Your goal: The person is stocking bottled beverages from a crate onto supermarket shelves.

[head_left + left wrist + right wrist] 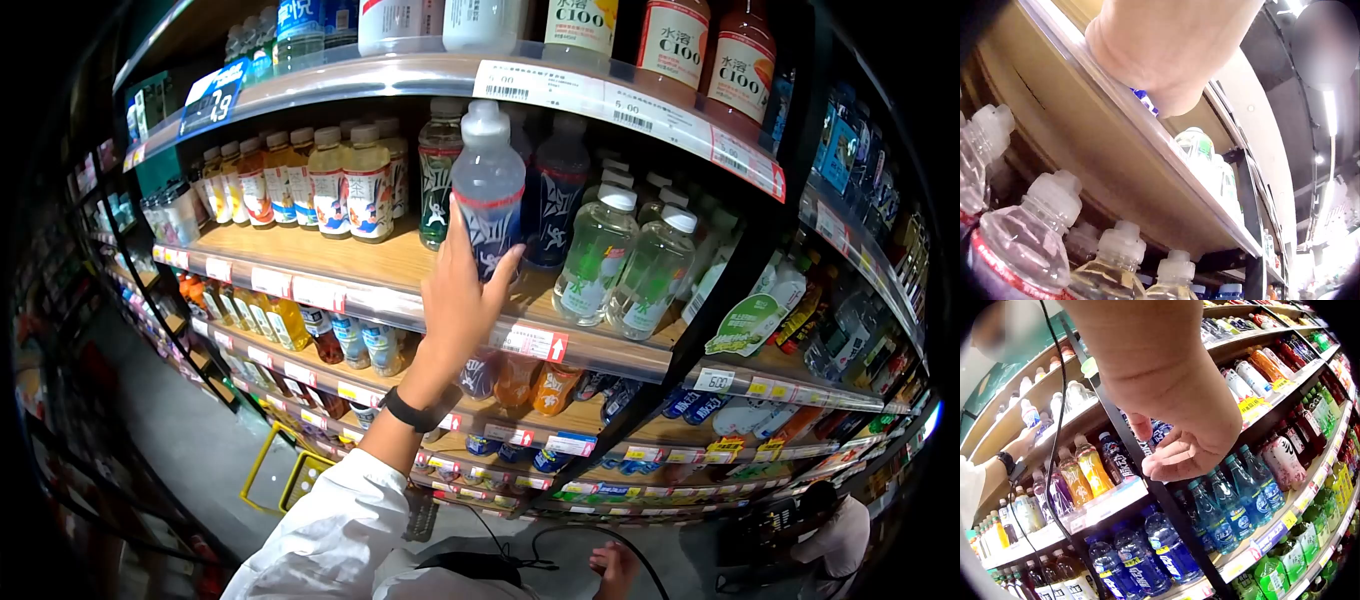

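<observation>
My left hand (462,290) grips a sports-drink bottle (488,185) with a frosted cap and a dark blue label. The thumb lies on the near right of the label, a finger runs up its left side, and the other fingers are hidden. The bottle stands upright at the front of the shelf, beside a dark bottle with a green label (438,175) and a dark blue one (558,190). In the left wrist view mostly the wrist shows. My right hand (1188,453) hangs low with fingers loosely curled and nothing in them; beyond it are blue-capped bottles (1225,503).
Tea bottles (368,190) stand left on the wooden shelf (400,255), clear water bottles (595,255) on its right. A shelf edge (400,82) with price tags runs overhead. A yellow frame (262,465) is on the floor. Another person (835,540) is at lower right. A black cable (1054,456) hangs nearby.
</observation>
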